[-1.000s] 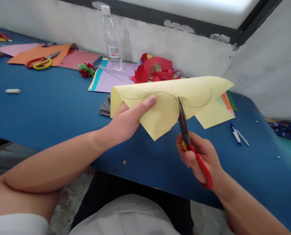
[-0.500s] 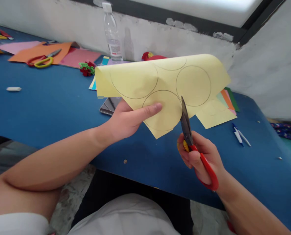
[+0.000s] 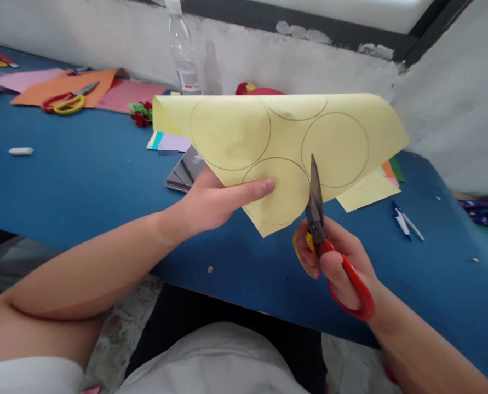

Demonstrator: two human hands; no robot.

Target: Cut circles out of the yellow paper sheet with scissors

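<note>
A curled sheet of yellow paper (image 3: 287, 137) with several pencilled circles is held up over the table. My left hand (image 3: 217, 200) grips its lower left part, thumb on top across the lowest circle and fingers hidden behind. Red-and-yellow-handled scissors (image 3: 316, 202) are in my right hand (image 3: 342, 257), thumb through the red loop and fingers round the yellow one. Their blades point up at the right edge of the lowest circle, where a cut runs along the curve. The lower blade is partly hidden, so how far apart the blades are is hard to tell.
On the blue table (image 3: 83, 186) lie a second pair of scissors (image 3: 69, 101), coloured sheets (image 3: 67, 87), an eraser (image 3: 21, 151), a dark flat box (image 3: 182, 172) and pens (image 3: 406, 221). A plastic bottle (image 3: 185, 60) stands by the wall. Another yellow sheet (image 3: 365, 191) lies at right.
The yellow paper has tilted and spread a little toward the right, showing more of its circles. My right hand has shifted slightly, and the scissors stand a bit more upright.
</note>
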